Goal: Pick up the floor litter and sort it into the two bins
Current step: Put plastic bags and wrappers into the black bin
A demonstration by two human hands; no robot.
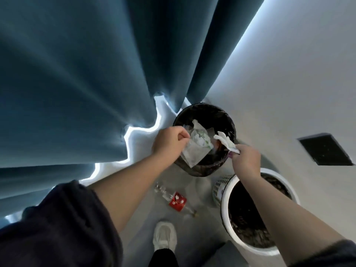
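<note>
A: What is each hand doing over the black bin?

B: The left hand is hovering above the near-left rim, its grip pressed together on the corner of a clear plastic wrapper with a green and white print. The wrapper is hanging over the bin's mouth and near wall. The right hand is pinching a crumpled white tissue, which is pointing up and left over the bin's right side. Something purple is peeking out under that hand's fingers, but it is too small to identify.

A: What is lying inside the bin?

B: Pale scraps are showing behind the wrapper. The wrapper and both hands are covering most of the interior, so the contents are hard to make out.

A: And the second bin?

B: A white bin with a perforated wall and a dark liner is standing just right of the near foot. The right forearm is crossing over it and hiding part of its opening.

A: What is remaining on the floor?

B: A clear bottle with a red label is lying on its side between the two bins and a white shoe. Its cap end is blurred.

A: What is surrounding the scene?

B: A blue curtain is filling the left, with light glowing under its hem. A dark rectangle is sitting on the white wall at right, its detail unclear.
</note>
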